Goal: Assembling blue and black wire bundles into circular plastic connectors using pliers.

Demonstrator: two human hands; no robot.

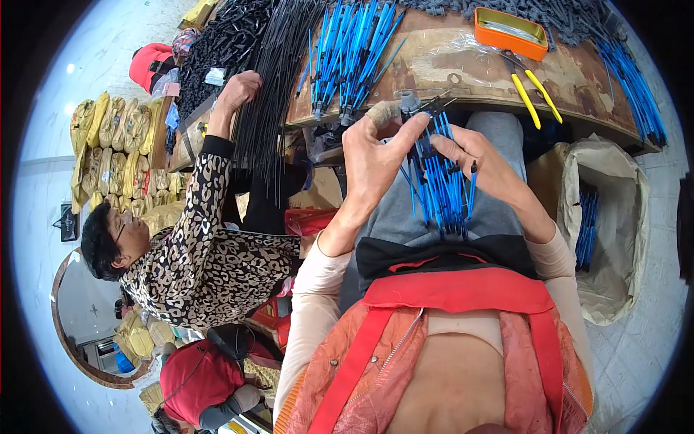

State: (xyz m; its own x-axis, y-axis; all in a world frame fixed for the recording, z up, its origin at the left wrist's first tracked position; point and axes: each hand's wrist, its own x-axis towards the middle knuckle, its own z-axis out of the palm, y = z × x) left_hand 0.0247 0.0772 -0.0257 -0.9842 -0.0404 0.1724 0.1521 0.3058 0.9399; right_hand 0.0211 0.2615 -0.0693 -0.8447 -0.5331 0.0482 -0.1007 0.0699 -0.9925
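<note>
Above my lap I hold an umbrella frame (442,189), a cluster of thin blue ribs with black joints, its lower ends over my grey trousers. My left hand (374,155) pinches its upper end beside a grey plastic piece (409,101); a fingertip of this hand is wrapped in tape. Thin dark rods stick out there. My right hand (481,158) is closed on the ribs from the right side, thumb pressed against them. Exactly what lies between the fingertips is partly hidden.
On the worn wooden table (434,61) lie blue rib bundles (354,50), black rods (271,94), yellow-handled pliers (531,94) and an orange box (510,35). A lined sack (614,166) at right holds another blue bundle (587,228). At left a co-worker's hand (242,88) reaches over black parts.
</note>
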